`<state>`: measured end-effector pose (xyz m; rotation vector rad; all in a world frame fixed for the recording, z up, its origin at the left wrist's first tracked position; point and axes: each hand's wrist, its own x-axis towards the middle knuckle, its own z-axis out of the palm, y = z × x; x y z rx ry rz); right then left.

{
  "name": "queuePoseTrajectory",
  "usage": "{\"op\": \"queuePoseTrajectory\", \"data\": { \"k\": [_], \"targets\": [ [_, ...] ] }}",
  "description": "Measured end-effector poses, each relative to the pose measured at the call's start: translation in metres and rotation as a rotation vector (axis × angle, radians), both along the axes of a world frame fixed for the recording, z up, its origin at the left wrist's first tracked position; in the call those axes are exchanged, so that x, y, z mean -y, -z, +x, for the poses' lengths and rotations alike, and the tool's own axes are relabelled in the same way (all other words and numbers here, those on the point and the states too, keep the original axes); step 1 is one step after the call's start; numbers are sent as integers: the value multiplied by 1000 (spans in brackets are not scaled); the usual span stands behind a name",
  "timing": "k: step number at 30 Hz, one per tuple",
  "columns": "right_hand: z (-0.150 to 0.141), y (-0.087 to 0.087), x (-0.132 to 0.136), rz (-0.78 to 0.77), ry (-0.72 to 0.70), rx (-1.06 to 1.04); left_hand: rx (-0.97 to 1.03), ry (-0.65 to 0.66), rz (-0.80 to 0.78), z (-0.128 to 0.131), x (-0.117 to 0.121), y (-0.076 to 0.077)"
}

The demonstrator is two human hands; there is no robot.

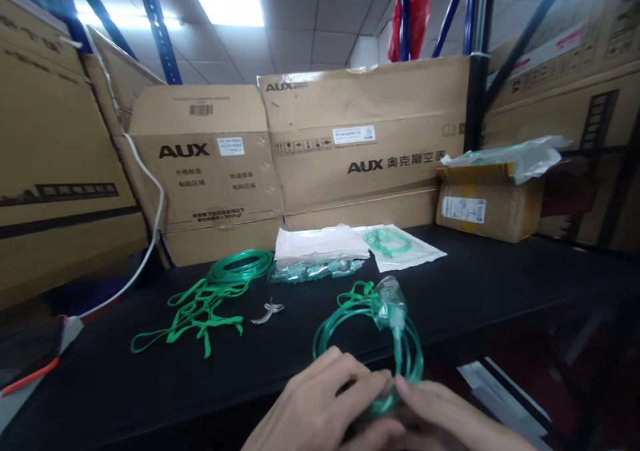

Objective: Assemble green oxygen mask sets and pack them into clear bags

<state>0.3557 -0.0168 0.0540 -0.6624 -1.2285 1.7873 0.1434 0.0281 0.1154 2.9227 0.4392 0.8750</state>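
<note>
Low in the middle of the view, a clear green oxygen mask (391, 299) is joined by a pale connector to a coil of green tubing (326, 334). A bunched green strap (356, 294) lies beside the mask. My left hand (325, 398) closes its fingers around the near side of the coil. From the right, my right hand (445, 404) pinches the same tubing, thumb near the stem below the mask. The lower fingers of both hands are partly hidden. The coil overlaps the front edge of the black table (280, 344).
Left on the table lie another green tubing coil (240, 266), several green straps (213, 311) and small clear plastic pieces (269, 310). Behind are bagged masks (315, 271), white packets (320, 242) and a pouch (425, 254). Cardboard boxes (365, 138) and a small carton (480, 204) stand behind.
</note>
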Motion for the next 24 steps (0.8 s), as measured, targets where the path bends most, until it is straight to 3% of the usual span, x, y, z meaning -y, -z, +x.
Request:
{"op": "queuePoseTrajectory", "data": {
  "k": [3,6,10,13,16,19,21,24],
  "targets": [
    [-11,-3,-9,15,32,-132,140,-35,6,-3,-5,-7],
    [-16,-5,-10,12,63,-173,199,-188,23,-4,-20,-17],
    [-15,-7,-7,-5,54,-224,68,-346,5,3,-46,-27],
    [-12,-11,-7,-10,56,-226,-37,-344,-32,11,-60,-30],
    [-10,-19,-5,-111,80,-228,-122,-330,-83,16,-67,-37],
    [-10,-29,-1,-205,135,-296,-66,-397,-106,16,-68,-51],
    [-11,-33,1,-235,182,-338,14,-457,-165,13,-64,-62],
    [-13,-37,1,-281,269,-373,55,-429,-424,9,-53,-72]
  ]
}}
